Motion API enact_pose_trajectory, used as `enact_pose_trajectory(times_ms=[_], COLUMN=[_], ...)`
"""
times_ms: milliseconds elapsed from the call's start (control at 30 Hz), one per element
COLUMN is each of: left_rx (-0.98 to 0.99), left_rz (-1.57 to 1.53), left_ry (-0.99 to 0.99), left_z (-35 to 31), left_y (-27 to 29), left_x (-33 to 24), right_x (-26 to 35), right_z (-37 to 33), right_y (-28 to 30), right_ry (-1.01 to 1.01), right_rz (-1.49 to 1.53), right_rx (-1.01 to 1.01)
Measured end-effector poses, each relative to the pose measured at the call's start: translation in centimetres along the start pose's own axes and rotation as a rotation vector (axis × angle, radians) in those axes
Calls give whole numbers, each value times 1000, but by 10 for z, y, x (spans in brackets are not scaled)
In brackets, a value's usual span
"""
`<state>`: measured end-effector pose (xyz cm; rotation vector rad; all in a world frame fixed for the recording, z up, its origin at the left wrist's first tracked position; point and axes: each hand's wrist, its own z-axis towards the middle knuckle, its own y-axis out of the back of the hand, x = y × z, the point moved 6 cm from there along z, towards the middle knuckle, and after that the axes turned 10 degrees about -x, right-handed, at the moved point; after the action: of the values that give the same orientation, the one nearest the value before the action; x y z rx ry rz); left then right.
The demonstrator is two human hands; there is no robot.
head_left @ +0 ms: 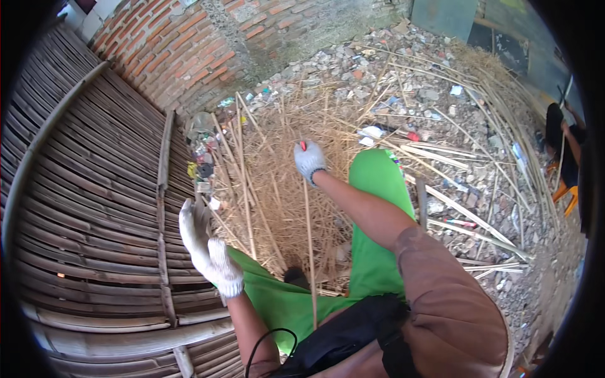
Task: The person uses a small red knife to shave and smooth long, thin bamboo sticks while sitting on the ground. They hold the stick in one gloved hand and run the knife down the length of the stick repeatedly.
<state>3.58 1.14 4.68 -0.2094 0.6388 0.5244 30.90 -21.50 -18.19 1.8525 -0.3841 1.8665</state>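
My right hand [309, 159], in a white knit glove, is closed out in front of my right knee. A long thin bamboo strip [309, 246] runs from under this fist back to my lap. A small red piece [303, 145] shows at the top of the fist; what it belongs to is hidden. My left hand [208, 249], also gloved, is raised at the left beside the slatted bamboo panel, palm turned inward, fingers stretched and thumb apart. It holds nothing. Thin shavings [277, 170] lie heaped on the ground between and beyond my legs.
A slatted bamboo panel [94, 195] stands close on the left. A brick wall [189, 53] closes the back. Split bamboo strips [466, 205] lie over rubble [435, 94] and litter on the right. Another person [561, 135] is at the far right, by an orange stool [569, 196].
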Motion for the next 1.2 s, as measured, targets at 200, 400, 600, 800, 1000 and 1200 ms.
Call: enact_pose_trajectory(times_ms=[200,400,600,800,1000,1200], left_rx=[125,625,43,-157,512,386], left_rz=[128,401,426,237,714,133], left_ry=[107,315,-68,-433,164,721], left_z=[-18,-186,-55,24,-42,-146], left_y=[-33,-109,-77,-41,-14,17], left_x=[8,63,17,-52,90,185], right_x=[16,10,6,4,28,35], right_z=[18,-6,4,5,0,-24], right_y=[-5,-16,-17,-18,-45,-61], right_ry=[33,82,-46,-57,-56,-42], right_rz=[174,-196,55,75,113,134], right_rx=[-45,-132,17,-39,7,66])
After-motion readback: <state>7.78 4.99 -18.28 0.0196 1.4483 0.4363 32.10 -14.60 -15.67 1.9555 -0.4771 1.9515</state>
